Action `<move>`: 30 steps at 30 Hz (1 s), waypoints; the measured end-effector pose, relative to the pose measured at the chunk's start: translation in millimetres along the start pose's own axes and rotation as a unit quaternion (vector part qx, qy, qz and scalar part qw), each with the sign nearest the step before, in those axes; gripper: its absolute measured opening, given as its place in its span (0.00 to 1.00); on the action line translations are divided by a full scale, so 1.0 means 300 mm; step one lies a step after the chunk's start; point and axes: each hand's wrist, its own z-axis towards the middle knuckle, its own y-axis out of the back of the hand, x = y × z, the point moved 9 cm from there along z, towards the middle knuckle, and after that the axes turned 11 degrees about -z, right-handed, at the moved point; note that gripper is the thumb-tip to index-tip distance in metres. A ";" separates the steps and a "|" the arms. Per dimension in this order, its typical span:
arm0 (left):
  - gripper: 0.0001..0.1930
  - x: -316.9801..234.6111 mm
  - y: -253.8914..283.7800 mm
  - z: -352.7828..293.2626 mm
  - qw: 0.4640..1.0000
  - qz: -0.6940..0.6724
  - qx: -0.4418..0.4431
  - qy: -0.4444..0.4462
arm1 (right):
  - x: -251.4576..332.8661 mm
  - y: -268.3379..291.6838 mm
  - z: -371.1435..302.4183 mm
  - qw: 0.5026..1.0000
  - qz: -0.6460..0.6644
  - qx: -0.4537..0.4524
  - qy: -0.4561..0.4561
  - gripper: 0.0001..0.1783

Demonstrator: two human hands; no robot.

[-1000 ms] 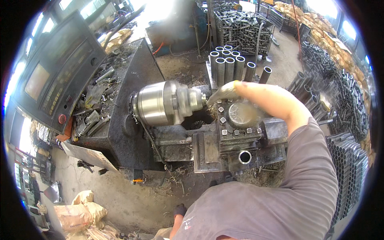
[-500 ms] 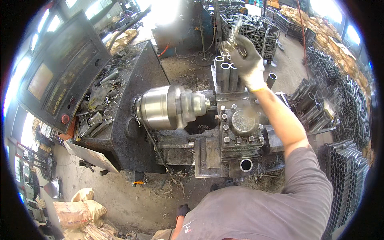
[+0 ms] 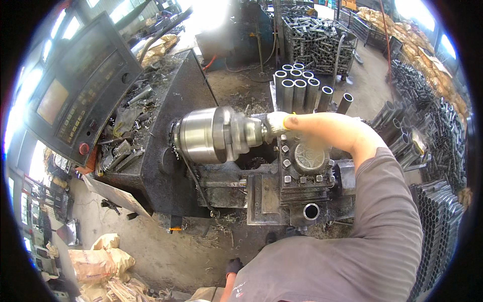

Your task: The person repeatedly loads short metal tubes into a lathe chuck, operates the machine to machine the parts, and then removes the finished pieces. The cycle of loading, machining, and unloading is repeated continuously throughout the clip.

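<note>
The lathe chuck (image 3: pixel 214 135) is bright, smooth polished metal, while the machine body (image 3: pixel 166 151) around it is dull, dark cast metal, rough and grimy with swarf. The right hand (image 3: pixel 322 130) wears a pale rubbery glove with a matt finish over a soft grey cloth sleeve (image 3: pixel 387 221). The upright tubes (image 3: pixel 297 90) behind are bare grey steel with a faint sheen, and the sacks (image 3: pixel 100 261) on the floor look like crumpled brown paper.

The right hand (image 3: pixel 329 132), in a pale work glove with a yellow cuff edge, reaches leftward across the view, its forearm in a grey sleeve rising from the lower right. The wrist is straight and the back of the hand faces up. The fingers (image 3: pixel 275 126) seem curled closed at the tip, though blur hides them. The left hand is out of view.
</note>
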 end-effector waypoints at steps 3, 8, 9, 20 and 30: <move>0.18 -0.016 -0.023 -0.009 1.000 0.024 0.005 -0.007 | -0.028 -0.182 0.064 0.969 0.096 0.204 0.097 0.20; 0.18 0.006 -0.024 -0.027 0.998 0.056 0.004 -0.004 | -0.310 -0.338 0.111 0.958 0.101 0.233 0.135 0.16; 0.19 0.020 -0.022 -0.026 0.998 0.067 0.006 -0.004 | -0.293 -0.320 0.061 0.941 -0.042 0.120 0.313 0.13; 0.20 -0.408 0.156 -0.138 0.967 0.228 -0.079 -0.083 | -0.409 -0.264 -0.525 0.988 -0.048 -0.134 -0.053 0.22; 0.32 -1.766 -0.151 -0.839 0.875 0.072 0.138 -0.458 | -0.168 0.269 -0.962 0.921 0.049 -0.323 -0.214 0.19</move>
